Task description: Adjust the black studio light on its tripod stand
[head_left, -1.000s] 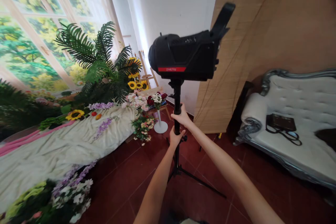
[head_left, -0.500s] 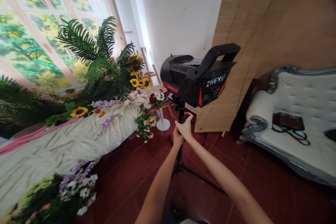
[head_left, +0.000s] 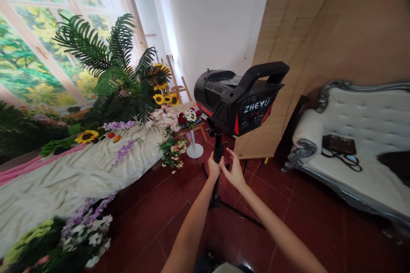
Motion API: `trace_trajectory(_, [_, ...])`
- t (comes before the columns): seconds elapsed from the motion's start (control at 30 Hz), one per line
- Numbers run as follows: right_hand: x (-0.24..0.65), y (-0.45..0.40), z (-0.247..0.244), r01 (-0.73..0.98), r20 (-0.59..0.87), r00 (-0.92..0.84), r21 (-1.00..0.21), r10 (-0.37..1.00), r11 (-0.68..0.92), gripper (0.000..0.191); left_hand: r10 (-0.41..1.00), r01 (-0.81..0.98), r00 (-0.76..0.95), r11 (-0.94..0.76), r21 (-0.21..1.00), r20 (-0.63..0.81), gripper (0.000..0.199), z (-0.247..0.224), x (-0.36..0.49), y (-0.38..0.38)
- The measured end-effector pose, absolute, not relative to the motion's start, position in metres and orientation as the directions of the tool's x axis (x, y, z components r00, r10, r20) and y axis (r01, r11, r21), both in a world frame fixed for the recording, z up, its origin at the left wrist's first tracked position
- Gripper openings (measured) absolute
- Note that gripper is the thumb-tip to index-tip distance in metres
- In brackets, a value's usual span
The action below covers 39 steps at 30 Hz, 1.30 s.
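A black studio light (head_left: 237, 100) with red accents, a top handle and white "ZHEYU" lettering sits on a black light stand (head_left: 218, 141). My left hand (head_left: 214, 166) is closed around the stand's pole, below the lamp. Just right of the pole is my right hand (head_left: 234, 172), its thumb and fingers spread apart near a small dark knob on the stand. Nothing shows in its grasp. The stand's lower legs spread over the floor, partly covered by my forearms.
Left lies a cream cloth (head_left: 128, 158) with artificial flowers and a sunflower (head_left: 86, 136). A white pedestal (head_left: 194, 150) and a wooden easel (head_left: 174, 79) stand behind. At right, a tufted sofa (head_left: 368, 115) holds a brown bag (head_left: 338, 144). A bamboo blind (head_left: 272, 51) hangs behind the lamp.
My right hand has come off the pole and opened beside it. My left hand stays on the pole. The view has turned slightly right, and the lamp sits a little lower in the picture.
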State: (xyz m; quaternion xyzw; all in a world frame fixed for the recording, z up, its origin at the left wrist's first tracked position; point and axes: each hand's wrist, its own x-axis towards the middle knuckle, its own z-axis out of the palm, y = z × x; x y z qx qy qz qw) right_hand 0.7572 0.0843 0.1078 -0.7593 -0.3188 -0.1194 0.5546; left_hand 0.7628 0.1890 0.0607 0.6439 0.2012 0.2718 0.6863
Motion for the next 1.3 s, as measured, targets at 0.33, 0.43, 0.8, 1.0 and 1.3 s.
trace_trajectory(0.33, [0.739, 0.061, 0.062, 0.565, 0.475, 0.811, -0.788, 0.343, -0.245, 0.039, 0.632, -0.122, 0.766, -0.041, 0.992, 0.12, 0.038, 0.063, 0.764, 0.183])
trace_trajectory(0.43, [0.754, 0.07, 0.063, 0.477, 0.385, 0.85, -0.853, 0.36, -0.213, 0.034, 0.664, -0.119, 0.737, -0.054, 0.991, 0.125, 0.039, 0.065, 0.763, 0.182])
trace_trajectory(0.8, [0.786, 0.08, 0.05, -0.141, -0.167, 0.906, -0.985, 0.388, -0.094, 0.038, 0.632, -0.13, 0.757, -0.106, 0.986, 0.168, 0.038, 0.063, 0.763, 0.183])
trace_trajectory(1.0, [0.769, 0.056, 0.062, 0.363, 0.223, 0.873, -0.891, 0.434, -0.273, 0.039, 0.639, -0.143, 0.75, -0.098, 0.985, 0.172, 0.04, 0.061, 0.764, 0.184])
trace_trajectory(1.3, [0.767, 0.048, 0.066, 0.613, 0.376, 0.783, -0.604, 0.497, -0.509, 0.036, 0.623, -0.175, 0.757, -0.099, 0.98, 0.198, 0.041, 0.051, 0.767, 0.184])
